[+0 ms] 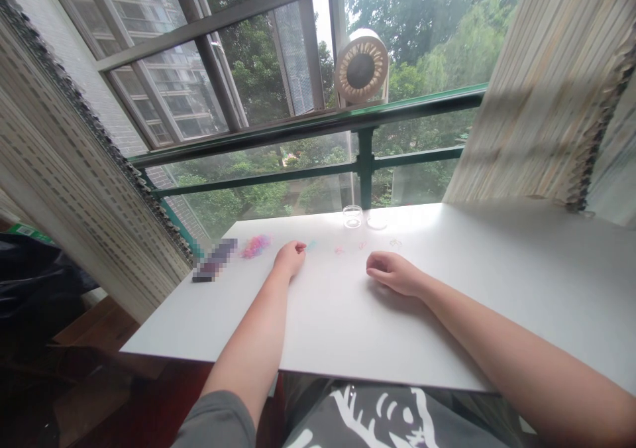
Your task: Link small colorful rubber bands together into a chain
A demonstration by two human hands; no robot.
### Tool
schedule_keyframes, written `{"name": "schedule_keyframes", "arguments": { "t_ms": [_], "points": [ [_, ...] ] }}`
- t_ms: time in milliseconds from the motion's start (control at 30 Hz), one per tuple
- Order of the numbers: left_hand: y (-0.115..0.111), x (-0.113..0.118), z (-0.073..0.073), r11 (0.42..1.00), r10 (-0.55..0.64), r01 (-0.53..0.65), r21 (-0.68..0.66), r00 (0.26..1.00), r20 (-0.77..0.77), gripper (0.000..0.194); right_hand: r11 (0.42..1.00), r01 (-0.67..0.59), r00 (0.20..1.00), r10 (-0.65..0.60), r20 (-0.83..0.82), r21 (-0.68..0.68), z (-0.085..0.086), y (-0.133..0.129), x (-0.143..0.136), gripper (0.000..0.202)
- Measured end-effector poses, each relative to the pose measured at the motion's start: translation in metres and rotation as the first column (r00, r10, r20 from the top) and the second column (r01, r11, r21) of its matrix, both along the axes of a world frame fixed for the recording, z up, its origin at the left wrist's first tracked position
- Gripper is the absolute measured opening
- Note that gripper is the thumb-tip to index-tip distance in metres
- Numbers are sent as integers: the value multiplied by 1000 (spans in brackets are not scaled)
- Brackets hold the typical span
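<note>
My left hand (pixel 291 260) is over the white table (pixel 328 329), its fingers drawn together in a pinch. Right at those fingertips is a small teal cluster (pixel 311 244), thin and band-like; whether the fingers grip any of it is too small to tell. Left of that hand sits a loose heap of pink, purple and orange small bands (pixel 256 246). My right hand (pixel 394 274) rests on the tabletop, curled closed, with nothing visible in it. Beyond it lie a pink cluster (pixel 338 250), a reddish cluster (pixel 362 245) and a pale, greyish cluster (pixel 395 243).
A clear round jar (pixel 352 217) and a round lid-like disc (pixel 377 223) are at the table's far edge. At the left is a blurred-out dark box (pixel 216 261). Behind runs a green railing (pixel 298 124) with a white fan (pixel 362 67) above it. Curtains (pixel 536 103) hang on both sides.
</note>
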State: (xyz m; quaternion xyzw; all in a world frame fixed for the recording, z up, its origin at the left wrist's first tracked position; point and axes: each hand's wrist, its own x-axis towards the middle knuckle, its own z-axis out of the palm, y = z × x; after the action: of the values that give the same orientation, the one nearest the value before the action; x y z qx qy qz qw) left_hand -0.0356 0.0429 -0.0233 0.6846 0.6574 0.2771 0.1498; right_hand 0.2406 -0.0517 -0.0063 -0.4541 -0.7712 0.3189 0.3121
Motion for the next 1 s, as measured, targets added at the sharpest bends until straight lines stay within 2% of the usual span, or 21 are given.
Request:
{"name": "schedule_keyframes", "arguments": {
  "t_ms": [167,267,400,500,667,867,1000],
  "points": [
    [-3,0,2,1000,-7,7,-2,998,-61,31,1000,0,1000,0,2,5,-1,1,0,13],
    [-4,-4,5,1000,8,-11,-18,987,-161,39,1000,0,1000,0,6,0,0,0,0,12],
    [0,-16,9,986,126,-157,-64,933,-336,50,1000,-1,1000,1,15,-11,0,0,0,13],
    [4,-24,9,960,204,-262,-97,896,-395,55,1000,-4,1000,4,17,-8,-1,0,0,13],
    [4,-26,9,943,250,-312,-117,894,-371,57,1000,-5,1000,5,6,-9,-1,0,1,14],
    [3,-26,11,940,271,-320,-120,912,-309,50,1000,-6,1000,6,-3,-12,0,0,0,13],
    [4,-29,12,931,302,-346,-119,911,-280,54,1000,-5,1000,5,10,-9,1,-1,0,14]
  ]
}}
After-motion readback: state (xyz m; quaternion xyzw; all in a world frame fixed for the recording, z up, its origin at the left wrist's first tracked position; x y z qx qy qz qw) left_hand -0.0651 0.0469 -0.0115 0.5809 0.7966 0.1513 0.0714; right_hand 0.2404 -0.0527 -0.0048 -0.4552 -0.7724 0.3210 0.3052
